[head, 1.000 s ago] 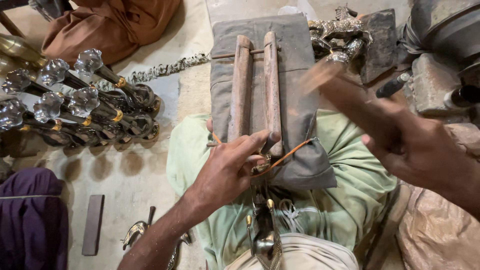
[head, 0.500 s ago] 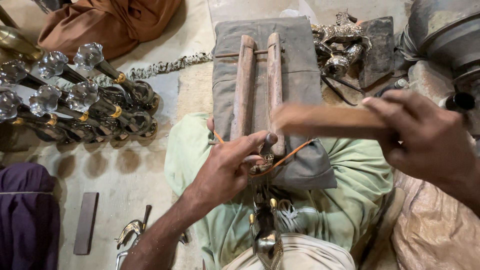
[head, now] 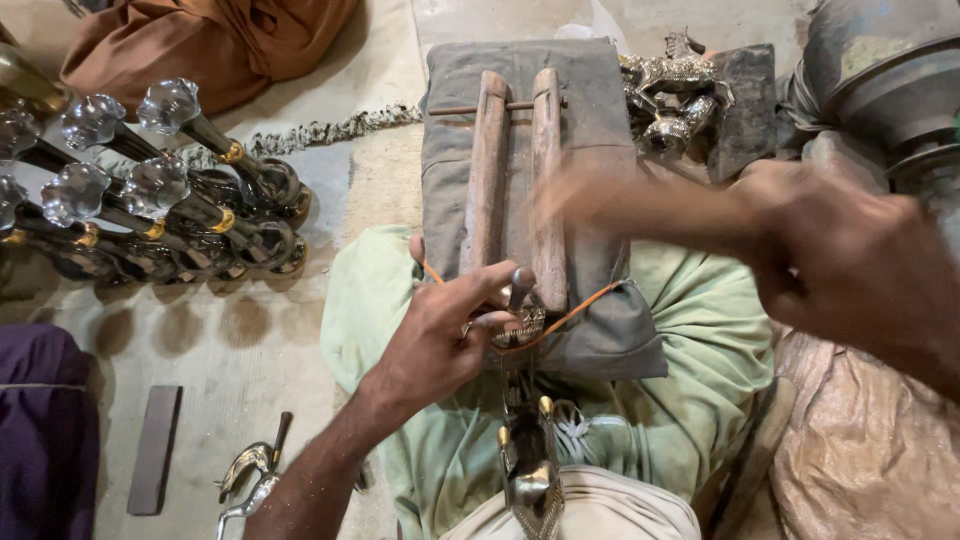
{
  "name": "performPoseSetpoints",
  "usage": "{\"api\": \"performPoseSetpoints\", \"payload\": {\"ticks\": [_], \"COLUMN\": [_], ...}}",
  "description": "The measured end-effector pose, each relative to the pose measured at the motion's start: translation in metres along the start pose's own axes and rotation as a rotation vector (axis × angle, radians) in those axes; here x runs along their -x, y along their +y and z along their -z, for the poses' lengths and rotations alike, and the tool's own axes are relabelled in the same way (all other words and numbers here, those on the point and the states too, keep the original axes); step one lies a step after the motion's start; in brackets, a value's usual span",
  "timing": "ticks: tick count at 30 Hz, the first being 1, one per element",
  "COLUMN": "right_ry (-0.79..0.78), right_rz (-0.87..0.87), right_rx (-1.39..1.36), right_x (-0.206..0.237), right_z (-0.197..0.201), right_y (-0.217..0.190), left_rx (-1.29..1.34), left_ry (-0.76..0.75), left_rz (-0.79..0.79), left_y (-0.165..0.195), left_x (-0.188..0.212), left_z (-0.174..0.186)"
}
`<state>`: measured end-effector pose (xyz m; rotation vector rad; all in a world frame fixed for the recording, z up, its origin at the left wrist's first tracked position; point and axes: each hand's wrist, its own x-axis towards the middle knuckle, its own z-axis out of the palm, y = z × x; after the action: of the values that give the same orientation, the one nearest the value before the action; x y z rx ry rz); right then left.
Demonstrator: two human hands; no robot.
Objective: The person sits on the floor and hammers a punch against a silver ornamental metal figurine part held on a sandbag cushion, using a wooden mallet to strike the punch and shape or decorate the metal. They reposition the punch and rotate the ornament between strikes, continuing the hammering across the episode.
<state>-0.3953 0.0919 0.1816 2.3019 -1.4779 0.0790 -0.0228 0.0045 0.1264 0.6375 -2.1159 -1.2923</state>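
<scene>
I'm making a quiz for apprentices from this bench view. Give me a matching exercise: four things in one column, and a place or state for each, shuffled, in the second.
Things:
1. left hand
2. wooden stick
3. glass-knobbed metal pieces
4. flat dark bar

Places or states:
A. lying alone on the floor, lower left
B. blurred with motion, in the right hand
C. laid in rows at the upper left
D. pinching a small metal punch on the grey padded block

Pairs: 1-D, 2-B, 3-C, 4-A

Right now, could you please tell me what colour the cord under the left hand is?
Orange: the cord shows best in the head view.
</scene>
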Motion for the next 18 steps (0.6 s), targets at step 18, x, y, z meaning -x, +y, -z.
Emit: {"api": "performPoseSetpoints", "payload": {"ticks": [18], "right_ry": [-0.02], "right_rz": [0.077], "right_rx": [0.068], "right_x": [-0.033], "right_z": [0.039], "right_y": [-0.01], "left_rx": [-0.016], "left_ry": [0.063], "left_rz": [-0.159], "left_y": [-0.019], "left_x": [0.008], "left_z": [0.001]}}
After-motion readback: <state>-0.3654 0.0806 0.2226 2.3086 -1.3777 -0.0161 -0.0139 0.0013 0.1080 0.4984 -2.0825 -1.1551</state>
